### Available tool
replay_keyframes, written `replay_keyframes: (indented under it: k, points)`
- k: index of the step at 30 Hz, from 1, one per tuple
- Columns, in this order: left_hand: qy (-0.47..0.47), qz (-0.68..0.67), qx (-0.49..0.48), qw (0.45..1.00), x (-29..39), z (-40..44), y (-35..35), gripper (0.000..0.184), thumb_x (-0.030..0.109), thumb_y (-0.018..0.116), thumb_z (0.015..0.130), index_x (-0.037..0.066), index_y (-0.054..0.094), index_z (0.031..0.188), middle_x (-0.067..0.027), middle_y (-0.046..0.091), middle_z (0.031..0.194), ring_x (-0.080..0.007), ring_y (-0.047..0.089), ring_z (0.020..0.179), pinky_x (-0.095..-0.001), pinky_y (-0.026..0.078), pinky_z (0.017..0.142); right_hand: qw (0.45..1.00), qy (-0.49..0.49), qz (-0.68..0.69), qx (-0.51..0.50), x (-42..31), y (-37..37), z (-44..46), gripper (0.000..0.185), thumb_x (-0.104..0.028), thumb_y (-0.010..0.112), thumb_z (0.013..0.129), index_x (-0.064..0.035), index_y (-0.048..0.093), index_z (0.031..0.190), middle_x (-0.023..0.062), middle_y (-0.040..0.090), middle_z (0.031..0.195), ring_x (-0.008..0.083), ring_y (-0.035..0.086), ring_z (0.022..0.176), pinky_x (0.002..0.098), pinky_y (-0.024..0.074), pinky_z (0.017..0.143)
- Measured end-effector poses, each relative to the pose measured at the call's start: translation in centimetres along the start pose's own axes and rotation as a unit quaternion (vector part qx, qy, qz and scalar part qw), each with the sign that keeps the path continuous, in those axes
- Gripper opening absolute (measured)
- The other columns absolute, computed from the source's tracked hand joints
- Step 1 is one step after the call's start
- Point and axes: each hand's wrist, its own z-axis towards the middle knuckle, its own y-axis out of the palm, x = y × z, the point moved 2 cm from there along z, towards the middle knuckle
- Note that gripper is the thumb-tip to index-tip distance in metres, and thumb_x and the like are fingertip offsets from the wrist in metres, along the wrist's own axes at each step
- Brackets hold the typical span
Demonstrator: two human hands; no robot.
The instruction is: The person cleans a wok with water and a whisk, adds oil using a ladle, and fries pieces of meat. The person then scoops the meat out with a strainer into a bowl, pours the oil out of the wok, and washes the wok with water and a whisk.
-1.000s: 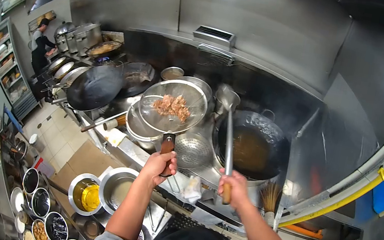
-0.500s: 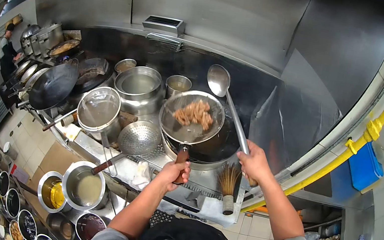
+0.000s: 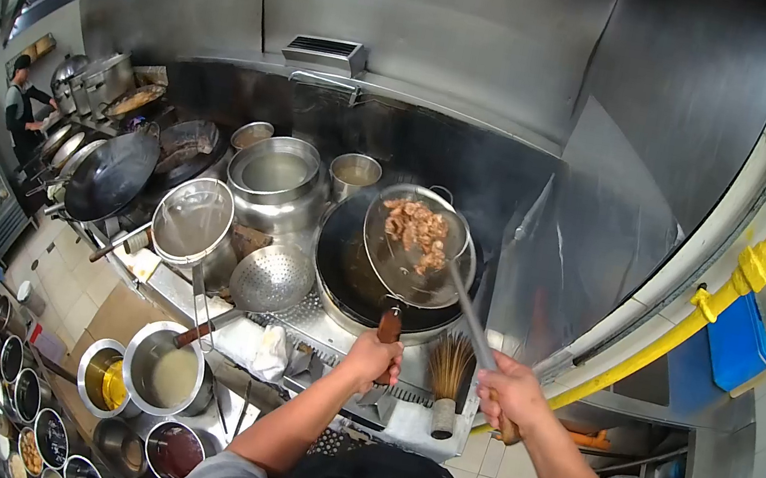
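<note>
My left hand (image 3: 373,357) is wrapped round the brown wooden handle of a round wire strainer (image 3: 386,266). Browned pieces of meat (image 3: 416,228) lie in its mesh. Under the strainer sits a dark wok (image 3: 336,257) on the range. My right hand (image 3: 511,392) grips the wooden end of a long metal ladle (image 3: 471,321). The ladle's shaft reaches over the strainer's right rim to the meat; its bowl is blurred and hard to make out. Just left of my right hand stands a bamboo brush (image 3: 447,382), bristles up.
Left of the wok are a perforated skimmer (image 3: 273,273), a second strainer (image 3: 193,219) and a steel pot (image 3: 275,166). Steel bowls of liquid, one with yellow oil (image 3: 113,384), stand lower left. A yellow pipe (image 3: 647,357) runs along the right. Another person (image 3: 22,113) stands far left.
The strainer with the meat has moved right over the wok. The ladle has come down from above the back of the range, its far end now at the meat.
</note>
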Motion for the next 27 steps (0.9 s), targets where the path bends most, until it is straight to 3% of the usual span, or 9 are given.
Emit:
replay_keyframes:
  k: [2,3,5,9,12,22,24,27]
  points:
    - [-0.046,0.013,-0.011,0.999,-0.3,-0.4,-0.5,0.009,0.008,0.056,0.086,0.003,0.049,0.082,-0.0052,0.052,0.066,-0.015,0.05,0.045,-0.0302,0.047,0.043,0.943,0.094,0.288,-0.134,1.3,1.0,1.9,0.022,-0.011,0.054,0.09,-0.0135,0.048,0.11,-0.0002,0.047,0.065,0.0062,0.038,0.039,0.0236,0.0318,0.031]
    - [-0.09,0.025,-0.024,0.995,-0.3,-0.6,-1.0,0.01,0.009,0.056,0.086,0.003,0.05,0.081,-0.005,0.052,0.066,-0.0149,0.051,0.046,-0.0298,0.047,0.043,0.943,0.094,0.289,-0.136,1.7,1.0,2.5,0.022,-0.011,0.054,0.09,-0.0135,0.048,0.11,-0.0002,0.047,0.065,0.0062,0.038,0.039,0.0236,0.0318,0.031]
    - [-0.099,0.045,-0.021,0.994,-0.3,-1.2,-2.5,0.012,0.01,0.057,0.087,0.003,0.051,0.079,-0.0041,0.052,0.066,-0.0144,0.051,0.048,-0.0289,0.047,0.043,0.857,0.15,0.433,-0.234,2.7,1.4,3.2,0.01,-0.013,0.053,0.091,-0.0157,0.044,0.094,-0.0005,0.047,0.067,0.0034,0.038,0.04,0.0214,0.0306,0.031]
    - [-0.085,0.008,-0.007,0.996,0.9,-2.2,-5.3,0.01,0.009,0.057,0.087,0.003,0.05,0.082,-0.0032,0.051,0.067,-0.0132,0.05,0.049,-0.029,0.047,0.043,0.86,0.13,0.424,-0.251,4.0,2.6,3.7,0.01,-0.013,0.051,0.092,-0.0167,0.045,0.099,-0.0008,0.046,0.066,0.0023,0.038,0.04,0.0202,0.0305,0.031]
    - [-0.07,0.027,-0.016,0.997,2.0,-2.6,-7.3,0.01,0.008,0.057,0.087,0.003,0.048,0.085,-0.0034,0.051,0.067,-0.0131,0.05,0.049,-0.0293,0.047,0.043,0.858,0.109,0.427,-0.263,4.5,3.7,4.2,0.021,-0.014,0.049,0.093,-0.0177,0.049,0.114,-0.0016,0.045,0.066,0.0024,0.038,0.038,0.0194,0.0332,0.03]
    - [-0.06,0.099,0.002,0.993,3.9,-3.6,-10.3,0.009,0.006,0.056,0.086,0.002,0.048,0.085,-0.0046,0.052,0.066,-0.0138,0.05,0.046,-0.0306,0.048,0.042,0.881,0.071,0.399,-0.244,3.9,7.6,4.3,0.024,-0.011,0.046,0.094,-0.0142,0.047,0.117,0.0004,0.046,0.067,0.0033,0.035,0.037,0.021,0.0304,0.03]
    - [-0.044,0.151,0.066,0.985,3.5,-3.4,-11.3,0.009,0.005,0.054,0.087,0.0,0.048,0.092,-0.0049,0.053,0.067,-0.014,0.051,0.046,-0.0313,0.05,0.042,0.863,0.081,0.426,-0.258,3.9,7.8,4.5,0.024,-0.011,0.047,0.094,-0.0142,0.047,0.117,0.0002,0.046,0.066,0.0032,0.035,0.037,0.0209,0.0306,0.03]
    - [-0.008,0.126,0.151,0.981,4.5,-4.0,-13.6,0.014,0.007,0.055,0.085,-0.002,0.048,0.093,-0.0068,0.055,0.066,-0.0151,0.053,0.045,-0.0307,0.05,0.04,0.851,0.087,0.446,-0.264,3.2,8.0,4.1,0.025,-0.011,0.047,0.093,-0.0136,0.047,0.118,0.0,0.046,0.067,0.0031,0.035,0.038,0.0209,0.0307,0.03]
